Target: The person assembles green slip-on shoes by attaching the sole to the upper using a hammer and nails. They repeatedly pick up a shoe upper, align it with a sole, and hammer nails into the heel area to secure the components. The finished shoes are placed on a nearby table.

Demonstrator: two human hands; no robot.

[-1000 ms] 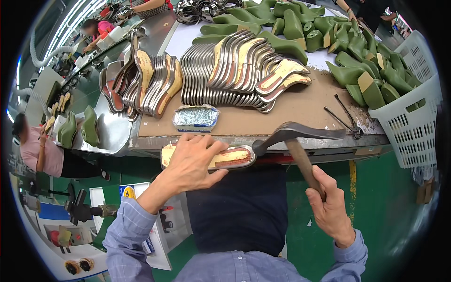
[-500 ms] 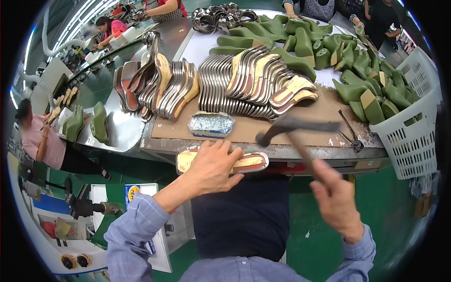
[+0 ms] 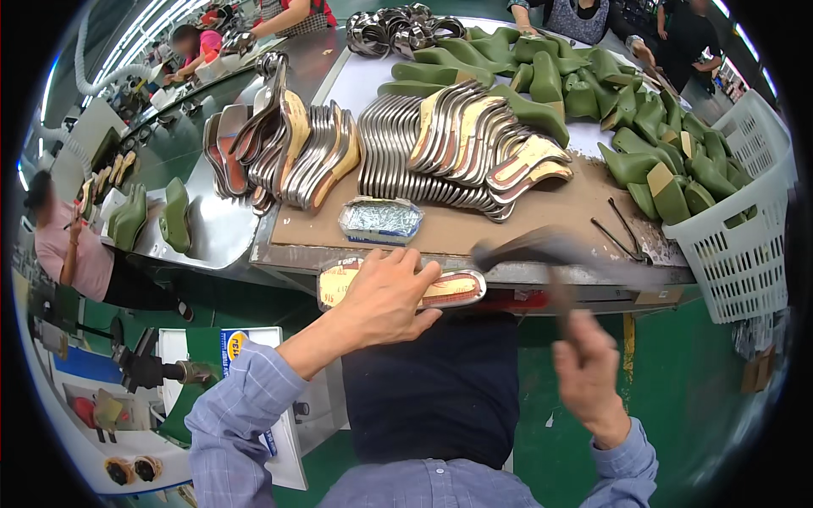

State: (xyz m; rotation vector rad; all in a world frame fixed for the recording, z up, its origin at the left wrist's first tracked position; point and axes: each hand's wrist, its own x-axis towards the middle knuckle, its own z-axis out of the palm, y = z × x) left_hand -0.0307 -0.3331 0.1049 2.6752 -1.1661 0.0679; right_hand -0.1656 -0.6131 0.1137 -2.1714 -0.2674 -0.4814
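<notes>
Table (image 3: 296, 262): topped with brown board (image 3: 457, 230); metal-rimmed soles (image 3: 440, 140) stood nested behind, presumably to save space within your reach.
Sole piece (image 3: 453, 290): lay at the table's near edge, above your lap; its underside support could not be seen.
Left hand (image 3: 385, 292): your fingers grasped the sole piece across its middle, likely steadying it while leaving its right end exposed.
Right hand (image 3: 587, 372): your fingers were clenched around the handle of the hammer (image 3: 550, 250), probably for swing control; its blurred head was near the piece's right end.
Packet (image 3: 381, 222) and pincers (image 3: 640, 254): sat beyond the piece, apparently within easy reach.
Hammer change: compared with half a second earlier, its right end had dropped and your right hand had shifted slightly left; your left hold matched.
</notes>
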